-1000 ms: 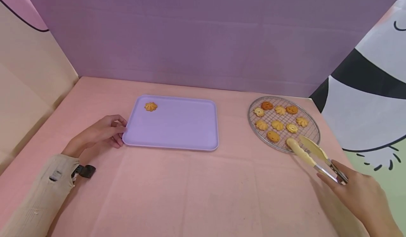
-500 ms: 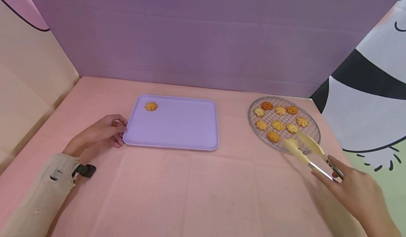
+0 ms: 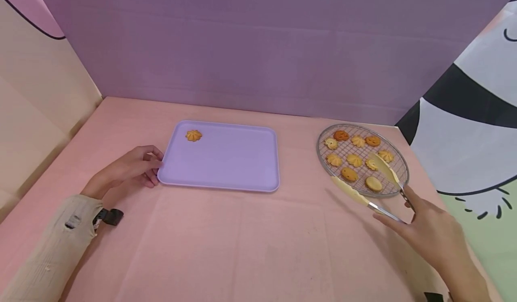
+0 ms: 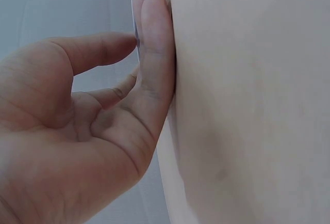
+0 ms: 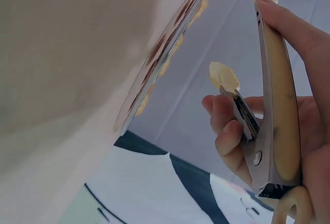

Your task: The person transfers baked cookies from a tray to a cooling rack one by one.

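At the left edge of a lilac tray (image 3: 226, 158), my left hand (image 3: 129, 165) pinches the rim lightly. The left wrist view shows the thumb (image 4: 103, 51) on one side of the rim and fingers (image 4: 157, 43) along the other. A fluted cookie (image 3: 194, 135) lies in the tray's far left corner. My right hand (image 3: 432, 228) grips metal tongs (image 3: 385, 212) with pale yellow tips. The tong arms are spread wide, with nothing clasped between the tips. Under and beside them, a round wire rack (image 3: 318, 147) bears several cookies, among them a plain round cookie (image 3: 373, 184) near its front.
A pink cloth (image 3: 242, 243) covers the table, with bare cloth between tray and rack. A purple backdrop (image 3: 258, 46) rises behind. On the right stands a panel (image 3: 476, 140) with a printed black and white figure. A strap mount (image 3: 111, 217) sits at the left wrist.
My right hand has shifted left and the tongs have spread much wider, baring the plain round cookie they covered. The left hand, tray and cookies look the same.
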The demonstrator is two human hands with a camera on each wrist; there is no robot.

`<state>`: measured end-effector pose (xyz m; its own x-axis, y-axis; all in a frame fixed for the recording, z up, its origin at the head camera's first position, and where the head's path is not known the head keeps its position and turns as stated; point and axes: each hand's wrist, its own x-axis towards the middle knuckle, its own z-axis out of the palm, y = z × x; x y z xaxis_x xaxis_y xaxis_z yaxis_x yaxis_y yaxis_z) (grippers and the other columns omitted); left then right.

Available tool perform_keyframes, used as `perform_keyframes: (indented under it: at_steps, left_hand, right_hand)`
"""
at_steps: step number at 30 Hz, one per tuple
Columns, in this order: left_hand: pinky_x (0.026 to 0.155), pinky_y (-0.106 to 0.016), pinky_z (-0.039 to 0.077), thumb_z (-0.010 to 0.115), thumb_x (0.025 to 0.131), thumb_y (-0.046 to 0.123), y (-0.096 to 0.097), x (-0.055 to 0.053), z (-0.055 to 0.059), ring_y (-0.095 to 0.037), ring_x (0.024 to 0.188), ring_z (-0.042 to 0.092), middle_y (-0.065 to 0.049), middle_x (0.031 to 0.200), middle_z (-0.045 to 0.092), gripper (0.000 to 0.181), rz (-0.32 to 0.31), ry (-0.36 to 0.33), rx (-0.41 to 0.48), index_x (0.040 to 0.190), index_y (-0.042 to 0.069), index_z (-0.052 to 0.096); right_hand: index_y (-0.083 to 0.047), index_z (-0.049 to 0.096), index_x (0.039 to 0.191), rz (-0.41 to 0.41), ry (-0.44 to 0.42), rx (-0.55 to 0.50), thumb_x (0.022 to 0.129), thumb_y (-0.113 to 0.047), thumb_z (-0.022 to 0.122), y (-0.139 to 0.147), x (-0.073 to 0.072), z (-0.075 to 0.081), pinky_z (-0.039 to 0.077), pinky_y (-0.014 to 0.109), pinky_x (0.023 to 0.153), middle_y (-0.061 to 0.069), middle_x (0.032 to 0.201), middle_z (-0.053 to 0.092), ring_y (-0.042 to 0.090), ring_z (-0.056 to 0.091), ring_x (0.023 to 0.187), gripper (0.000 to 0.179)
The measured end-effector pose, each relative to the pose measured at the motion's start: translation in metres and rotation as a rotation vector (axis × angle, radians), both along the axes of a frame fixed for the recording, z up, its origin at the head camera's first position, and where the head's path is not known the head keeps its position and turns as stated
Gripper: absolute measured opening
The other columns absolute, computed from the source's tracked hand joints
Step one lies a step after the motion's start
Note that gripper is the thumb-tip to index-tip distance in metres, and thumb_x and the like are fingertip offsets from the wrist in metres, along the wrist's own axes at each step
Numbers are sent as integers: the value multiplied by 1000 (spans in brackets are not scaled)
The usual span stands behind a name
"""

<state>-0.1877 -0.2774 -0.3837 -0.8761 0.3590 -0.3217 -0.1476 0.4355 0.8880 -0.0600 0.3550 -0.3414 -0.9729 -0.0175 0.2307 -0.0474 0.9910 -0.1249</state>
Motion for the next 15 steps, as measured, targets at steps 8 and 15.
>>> perform_keyframes:
  at_steps: [8,15]
  left_hand:
    - [66,-37,62,54,100,8,0,-1,-1,-23,68,68,-16,89,62,37,9,-8,-1,127,-11,37]
    - [65,-37,62,53,100,7,1,-1,0,-23,67,68,-16,88,63,36,6,-4,-9,126,-11,37]
  right_hand:
    - [0,48,142,56,42,10,74,-63,77,-20,-7,6,30,27,44,6,72,56,14,42,55,97]
    - [-3,50,142,129,80,43,71,-63,79,-41,-14,14,32,28,44,3,70,54,14,46,57,98]
